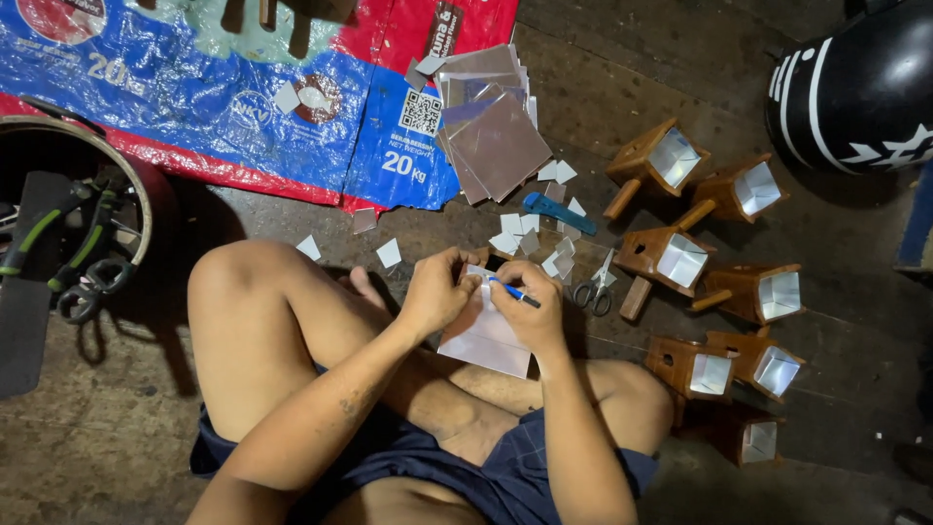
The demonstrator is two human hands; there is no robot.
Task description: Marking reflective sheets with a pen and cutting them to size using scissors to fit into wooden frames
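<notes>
I sit cross-legged on a wooden floor. My left hand (439, 290) pinches the top edge of a shiny, mirror-like sheet (483, 337) that rests over my leg. My right hand (528, 309) grips a blue pen (511, 292) with its tip on the sheet's upper part, close to my left fingers. The sheet's upper corner is hidden under both hands.
A stack of mirror sheets (491, 136) lies on a blue and red sack (233, 97). Small cut mirror pieces (530, 238), a blue cutter (558, 213) and scissors (595, 289) are ahead. Several wooden holders with mirrors (671, 258) stand right, a black helmet (860, 92) far right, a tool tub (73, 228) left.
</notes>
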